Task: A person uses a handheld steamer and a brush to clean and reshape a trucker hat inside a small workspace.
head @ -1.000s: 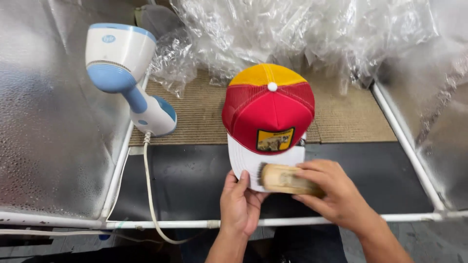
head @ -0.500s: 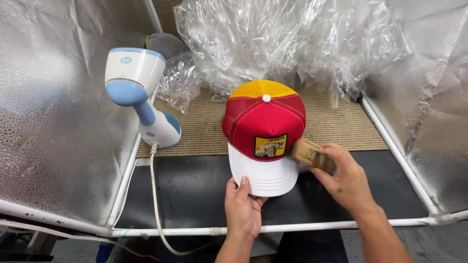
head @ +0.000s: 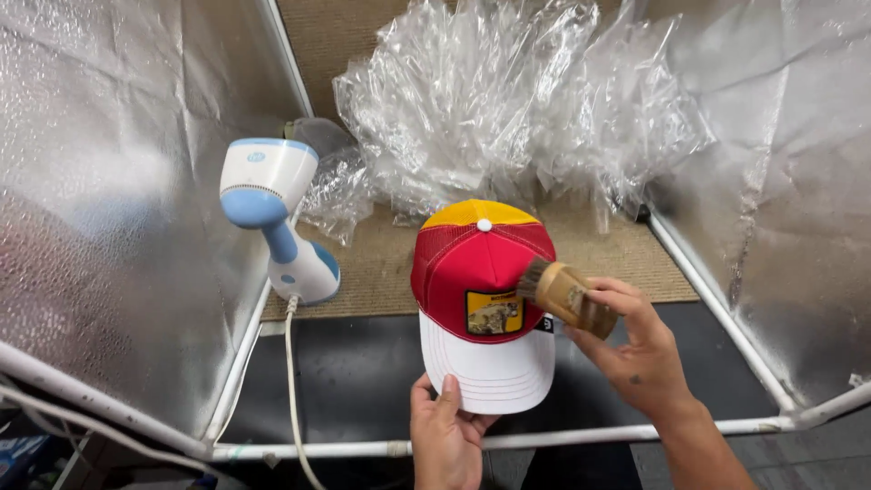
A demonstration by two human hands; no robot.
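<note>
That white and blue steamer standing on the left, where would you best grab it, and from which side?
Judging by its shape, grip the handheld steamer around the narrow blue neck between its wide white head and rounded base. Come from the right, the open side, since the silver wall stands close on its left. It stands upright, so fingers can wrap the neck sideways. Mind the cord trailing from its base.

1. A small product-cleaning or photo booth in a workshop is suggested by silvery reflective panels [head: 109,209] hung on a white tube frame [head: 689,263].
2. Packing work is indicated by crumpled clear plastic bags [head: 517,100] heaped at the back (on woven matting [head: 381,263]).
3. A corded handheld garment steamer [head: 277,227] is stood at the left wall.
</note>
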